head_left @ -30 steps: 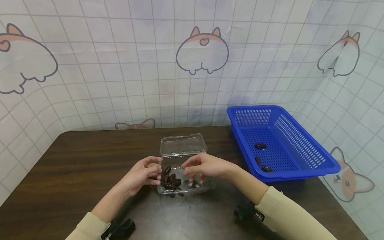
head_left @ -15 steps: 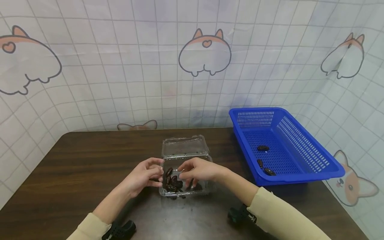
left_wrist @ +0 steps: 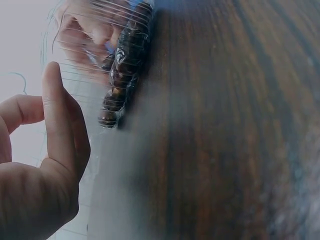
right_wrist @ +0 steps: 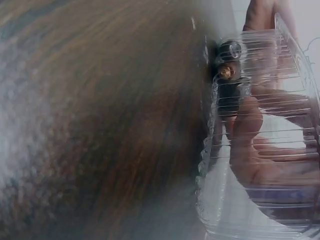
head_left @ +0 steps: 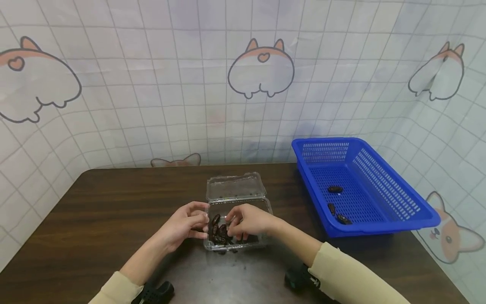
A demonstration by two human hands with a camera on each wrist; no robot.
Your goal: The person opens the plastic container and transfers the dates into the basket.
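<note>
Brown dates (head_left: 217, 230) lie heaped in the left of the clear box (head_left: 254, 204) beside the right hand (head_left: 248, 220), its grip too hidden to tell, while the left hand (head_left: 186, 223), fingers relaxed, would best steady the box against sliding.

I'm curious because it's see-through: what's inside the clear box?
The clear box holds dark, date-like fruits, mostly at its left; the right grip hides what's beneath.

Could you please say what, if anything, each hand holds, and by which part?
Left hand: nothing, beside the clear box. Right hand: by the dates, its grip cannot be told.
</note>
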